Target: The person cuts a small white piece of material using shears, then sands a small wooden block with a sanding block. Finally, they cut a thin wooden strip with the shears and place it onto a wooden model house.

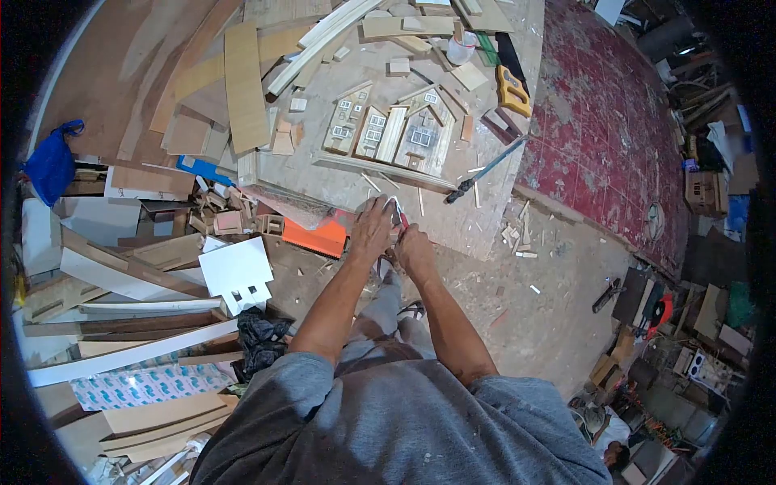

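At the front edge of the workbench, my right hand [416, 250] is closed round a small red-handled tool [402, 218], whose exact kind is too small to tell. My left hand [371, 229] is right beside it, fingers bent together at the bench edge; whatever they grip is hidden beneath them. Just beyond both hands lies a model house front [392, 129] of light wood, with gabled ends and small white lattice windows. Thin wood strips [372, 183] are scattered between it and my hands.
A yellow-handled saw [514, 90], a white cup [461, 50] and a dark-ended rod [485, 171] lie on the bench. Boards [245, 89] pile up at the left. Below them are an orange piece [315, 235], a white cut-out panel [236, 273] and heaped offcuts. A red surface [602, 137] spreads right.
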{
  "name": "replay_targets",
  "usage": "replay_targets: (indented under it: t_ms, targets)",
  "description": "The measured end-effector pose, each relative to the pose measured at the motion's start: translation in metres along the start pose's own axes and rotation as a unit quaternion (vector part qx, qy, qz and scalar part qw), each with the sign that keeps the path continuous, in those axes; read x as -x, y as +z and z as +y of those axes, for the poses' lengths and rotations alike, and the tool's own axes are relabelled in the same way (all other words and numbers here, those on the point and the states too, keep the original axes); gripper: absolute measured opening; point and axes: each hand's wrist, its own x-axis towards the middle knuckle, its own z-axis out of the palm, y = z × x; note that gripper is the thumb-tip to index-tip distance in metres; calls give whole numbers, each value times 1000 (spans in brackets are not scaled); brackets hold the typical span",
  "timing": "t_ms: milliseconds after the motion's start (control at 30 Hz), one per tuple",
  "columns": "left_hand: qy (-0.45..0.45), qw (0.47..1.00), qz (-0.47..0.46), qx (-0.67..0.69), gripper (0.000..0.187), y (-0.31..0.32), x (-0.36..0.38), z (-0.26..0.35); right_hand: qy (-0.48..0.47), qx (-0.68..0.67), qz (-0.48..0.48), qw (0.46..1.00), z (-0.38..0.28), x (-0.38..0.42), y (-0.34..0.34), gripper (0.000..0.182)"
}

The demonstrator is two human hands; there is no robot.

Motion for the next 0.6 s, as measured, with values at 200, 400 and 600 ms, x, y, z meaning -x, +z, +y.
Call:
replay_targets:
  t_ms: [200,400,600]
  targets:
    - [0,1000,-2,-23,49,2,1,0,-22,-5,17,1000,9,4,7,33]
    - [-18,1000,-15,-1,53,-4,2,3,-41,-7,41,998,10,1,9,34]
    - [-30,999,-37,-13,56,-10,3,7,-34,15,35,999,5,7,3,36]
